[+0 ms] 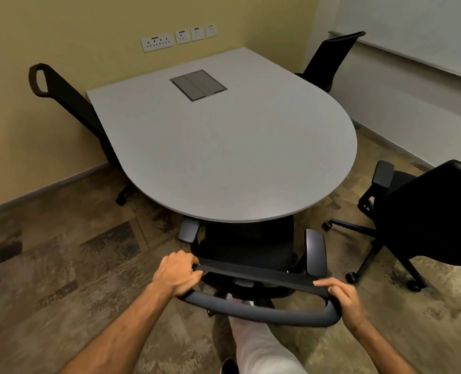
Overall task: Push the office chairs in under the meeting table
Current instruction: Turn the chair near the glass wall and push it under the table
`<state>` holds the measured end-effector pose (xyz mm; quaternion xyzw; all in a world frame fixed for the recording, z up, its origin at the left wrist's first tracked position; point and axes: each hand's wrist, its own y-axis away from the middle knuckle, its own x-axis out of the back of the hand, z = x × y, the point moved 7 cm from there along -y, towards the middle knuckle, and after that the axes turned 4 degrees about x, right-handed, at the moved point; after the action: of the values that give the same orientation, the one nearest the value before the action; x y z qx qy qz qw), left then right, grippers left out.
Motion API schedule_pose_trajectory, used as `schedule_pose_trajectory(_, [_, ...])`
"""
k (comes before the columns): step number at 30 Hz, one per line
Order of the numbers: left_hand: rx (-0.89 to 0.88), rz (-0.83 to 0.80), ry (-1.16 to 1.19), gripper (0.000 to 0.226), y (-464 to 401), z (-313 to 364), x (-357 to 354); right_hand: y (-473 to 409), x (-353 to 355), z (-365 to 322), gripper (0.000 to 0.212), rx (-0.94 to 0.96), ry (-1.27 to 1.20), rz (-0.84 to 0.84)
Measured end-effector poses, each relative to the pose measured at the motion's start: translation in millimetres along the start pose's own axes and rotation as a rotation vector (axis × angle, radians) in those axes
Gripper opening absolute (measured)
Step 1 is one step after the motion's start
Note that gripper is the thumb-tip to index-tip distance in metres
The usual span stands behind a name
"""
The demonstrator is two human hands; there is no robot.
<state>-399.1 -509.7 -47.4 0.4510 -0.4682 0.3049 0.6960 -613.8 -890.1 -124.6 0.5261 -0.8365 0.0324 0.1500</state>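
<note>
Chair (247,251) faces table (224,147), 2 hands gripping.

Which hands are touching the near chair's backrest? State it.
Touching, both. The head view shows the left hand wrapped over the backrest top's left end and the right hand gripping its right corner.

No readable text, label, brand or number is showing anywhere. The wall sockets (179,38) above the far edge of the meeting table (224,147) are carrying small marks too blurred to read.
</note>
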Motion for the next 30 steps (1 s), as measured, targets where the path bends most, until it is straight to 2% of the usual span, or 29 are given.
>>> schedule_pose_trajectory(6, [0.026, 0.056, -0.002, 0.034, -45, -8, 27, -59, -15, -24, 0.035, 0.001, 0.036, 0.028])
schedule_pose_trajectory(15, [0.07, 0.051, 0.022, 0.03, -111, -34, 56, -125, -36, -40, 0.039, -0.032, 0.094, -0.009])
schedule_pose_trajectory(20, [0.068, 0.058, 0.023, 0.027, -143, -38, 68, -163, -45, -54, 0.035, -0.033, 0.069, -0.012])
schedule_pose_trajectory(25, [0.12, 0.073, -0.02, 0.04, -166, -54, 77, -202, -56, -59, 0.033, -0.068, 0.056, -0.081])
schedule_pose_trajectory(30, [0.106, -0.061, -0.201, 0.045, -174, -45, 73, -213, -54, -51, 0.032, -0.121, 0.041, -0.182])
